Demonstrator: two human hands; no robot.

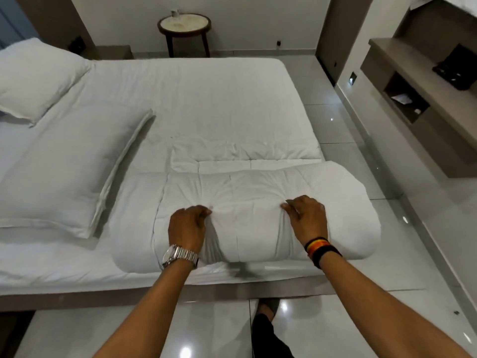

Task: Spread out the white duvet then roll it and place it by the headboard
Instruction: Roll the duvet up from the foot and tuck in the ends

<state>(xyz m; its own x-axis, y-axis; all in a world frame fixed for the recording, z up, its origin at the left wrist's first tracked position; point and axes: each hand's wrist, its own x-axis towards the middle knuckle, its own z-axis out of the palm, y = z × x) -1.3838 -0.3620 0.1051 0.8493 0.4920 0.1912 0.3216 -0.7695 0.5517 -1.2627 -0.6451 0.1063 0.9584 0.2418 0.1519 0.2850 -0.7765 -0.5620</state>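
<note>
The white duvet (258, 192) lies across the near right part of the bed (180, 99), partly rolled into a thick bundle at the bed's near edge, with a flat strip still stretching away from me. My left hand (187, 226), with a silver watch on the wrist, grips a bunch of the roll's fabric. My right hand (307, 218), with a striped wristband, pinches the roll about a forearm's length to the right. The roll's right end overhangs the bed's corner. The headboard is at the far left, mostly out of view.
Two white pillows (64, 171) (33, 78) lie at the left toward the headboard. A round side table (184, 24) stands by the far wall. A wall shelf unit (426, 99) is on the right above glossy floor tiles (348, 120). My foot (268, 306) stands near the bed frame.
</note>
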